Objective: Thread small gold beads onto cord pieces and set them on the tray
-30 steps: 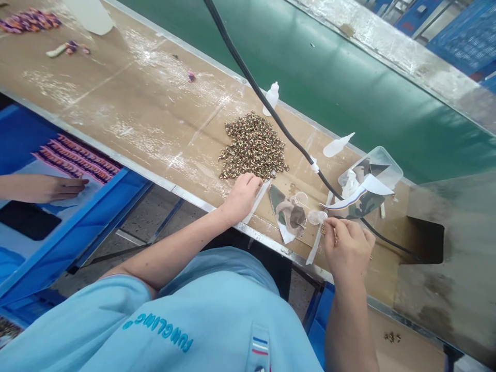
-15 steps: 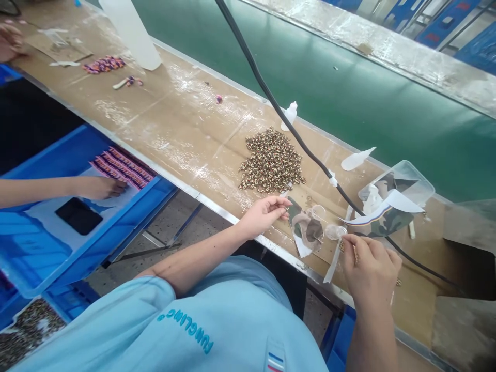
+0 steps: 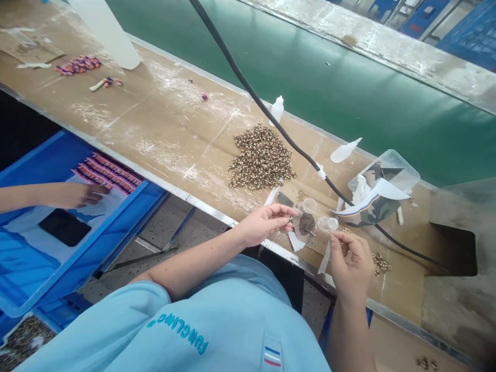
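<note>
My left hand (image 3: pixel 267 223) is closed in a pinch on a small gold piece (image 3: pixel 290 219), just left of a camouflage-patterned scrap (image 3: pixel 306 225) on the table. My right hand (image 3: pixel 351 258) has its thumb and forefinger pressed together; whatever is between them is too small to make out. Just beyond its fingertips lies a clear round dish (image 3: pixel 327 223), and a second clear round piece (image 3: pixel 309 205) rests by the scrap. Behind my left hand is a large heap of small gold-and-dark pieces (image 3: pixel 261 157). A smaller cluster of similar pieces (image 3: pixel 382 263) sits right of my right hand.
A black cable (image 3: pixel 251 93) hangs across the table. Behind it are a white bottle (image 3: pixel 276 110), another bottle lying down (image 3: pixel 346 150) and a clear tub (image 3: pixel 403 168). At left, another person's hand (image 3: pixel 87 195) reaches into a blue crate (image 3: pixel 116 227).
The view has shifted a little, so the table things appear further left. My left hand has moved right, closer to the camouflage scrap. My right hand has drawn slightly toward me, uncovering the small cluster.
</note>
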Action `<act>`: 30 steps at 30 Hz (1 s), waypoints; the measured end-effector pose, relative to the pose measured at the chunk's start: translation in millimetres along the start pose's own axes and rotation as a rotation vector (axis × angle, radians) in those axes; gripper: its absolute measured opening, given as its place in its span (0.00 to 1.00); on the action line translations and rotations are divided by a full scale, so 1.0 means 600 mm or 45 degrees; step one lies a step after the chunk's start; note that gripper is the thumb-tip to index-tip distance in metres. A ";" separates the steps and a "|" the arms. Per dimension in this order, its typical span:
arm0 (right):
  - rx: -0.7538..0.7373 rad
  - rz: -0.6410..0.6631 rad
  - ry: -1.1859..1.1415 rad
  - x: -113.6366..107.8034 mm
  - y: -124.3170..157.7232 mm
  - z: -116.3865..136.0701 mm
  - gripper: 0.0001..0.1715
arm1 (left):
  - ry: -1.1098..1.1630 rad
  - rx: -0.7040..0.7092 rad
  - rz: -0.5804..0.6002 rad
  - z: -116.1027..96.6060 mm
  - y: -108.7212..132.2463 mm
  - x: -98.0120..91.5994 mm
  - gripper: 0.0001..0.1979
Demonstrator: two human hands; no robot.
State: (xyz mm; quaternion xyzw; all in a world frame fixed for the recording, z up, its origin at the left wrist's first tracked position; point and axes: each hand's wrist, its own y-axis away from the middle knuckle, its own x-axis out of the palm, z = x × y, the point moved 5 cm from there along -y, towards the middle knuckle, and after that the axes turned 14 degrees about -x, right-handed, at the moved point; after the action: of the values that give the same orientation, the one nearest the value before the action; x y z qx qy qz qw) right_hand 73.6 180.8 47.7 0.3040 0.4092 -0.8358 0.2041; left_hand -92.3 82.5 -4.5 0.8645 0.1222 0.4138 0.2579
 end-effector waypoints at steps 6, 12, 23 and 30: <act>0.534 -0.089 -0.486 0.018 0.033 -0.037 0.16 | -0.123 0.054 0.041 0.010 -0.002 0.011 0.16; 0.825 -0.170 -0.754 0.031 0.050 -0.050 0.19 | -0.191 0.111 -0.046 0.016 -0.008 0.008 0.16; 0.880 -0.208 -0.815 0.032 0.048 -0.049 0.20 | -0.241 0.157 -0.215 0.021 -0.013 0.000 0.14; 0.760 -0.143 -0.651 0.031 0.053 -0.043 0.18 | -0.249 0.309 -0.219 0.009 -0.008 0.006 0.10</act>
State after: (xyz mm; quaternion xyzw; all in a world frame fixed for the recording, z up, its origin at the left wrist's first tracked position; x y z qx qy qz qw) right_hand 87.4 181.7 4.8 0.1092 0.1004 -0.9766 0.1559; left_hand -85.7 86.0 -7.5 0.9118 0.2190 0.2863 0.1968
